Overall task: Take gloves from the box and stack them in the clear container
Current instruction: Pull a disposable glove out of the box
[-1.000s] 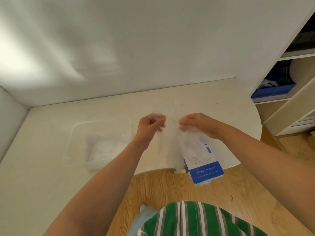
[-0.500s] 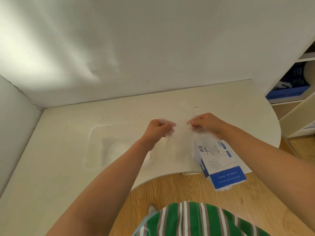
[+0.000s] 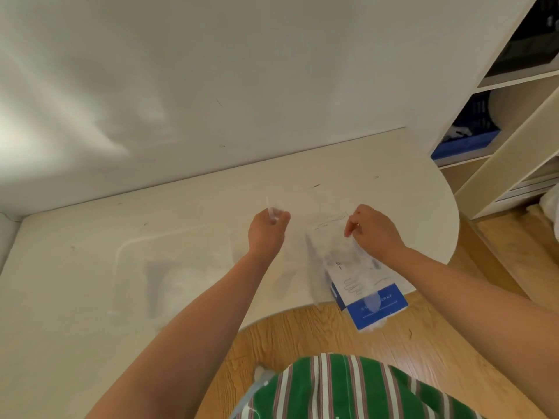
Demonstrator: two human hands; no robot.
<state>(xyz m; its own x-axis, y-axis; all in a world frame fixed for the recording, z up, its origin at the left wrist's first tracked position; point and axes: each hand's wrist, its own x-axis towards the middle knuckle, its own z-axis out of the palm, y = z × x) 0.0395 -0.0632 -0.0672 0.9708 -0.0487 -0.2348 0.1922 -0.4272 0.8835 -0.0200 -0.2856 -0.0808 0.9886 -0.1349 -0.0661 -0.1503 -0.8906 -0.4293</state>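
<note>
A thin, see-through glove (image 3: 317, 249) hangs spread between your two hands, above the near edge of the table (image 3: 393, 182) and just over the box (image 3: 375, 300). Your left hand (image 3: 267, 232) is curled, pinching one edge of the glove, with a sliver of plastic poking up above the knuckles. Your right hand (image 3: 375, 234) pinches the opposite edge, fingers curled. The blue and white box lies tilted, its lower end showing past the table's edge.

The clear container (image 3: 127, 252) sits on the table to your left, apart from the glove, with a pale heap of gloves (image 3: 169, 282) inside.

This looks like the step between box and container: one glove out, held open. Next, it likely needs carrying left and laying flat on the heap.

The glove is blurred and nearly invisible, so its outline and whether you hold one layer or several cannot be told. The container's walls are faint.
</note>
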